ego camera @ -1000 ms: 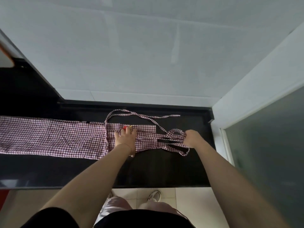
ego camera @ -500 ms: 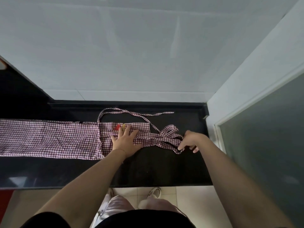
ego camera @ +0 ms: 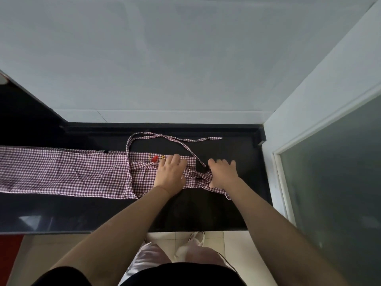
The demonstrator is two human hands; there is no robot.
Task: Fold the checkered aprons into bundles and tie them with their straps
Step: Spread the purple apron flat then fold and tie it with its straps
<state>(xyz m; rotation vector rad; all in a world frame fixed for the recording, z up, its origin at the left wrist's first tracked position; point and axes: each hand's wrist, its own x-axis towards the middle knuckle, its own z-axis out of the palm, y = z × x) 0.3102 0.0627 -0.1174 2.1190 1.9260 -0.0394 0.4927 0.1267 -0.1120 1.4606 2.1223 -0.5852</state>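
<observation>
A red-and-white checkered apron (ego camera: 68,172) lies folded into a long strip on a black counter (ego camera: 195,209), reaching to the left edge of view. My left hand (ego camera: 171,174) presses flat on its right end, just right of a small red emblem (ego camera: 154,158). Flat and with fingers spread, my right hand (ego camera: 222,172) rests on the bunched straps (ego camera: 201,176) at the apron's right tip. A loose strap (ego camera: 175,139) loops along the back of the counter.
A pale wall (ego camera: 165,69) rises behind the counter. At the right stands a white frame with a frosted glass panel (ego camera: 334,193). Below the counter's front edge are floor tiles and my shoe (ego camera: 195,238).
My right hand let go of the strap bundle, moved left and laid flat on it. The left hand slid right along the apron's end. The bundle now lies closer to the apron.
</observation>
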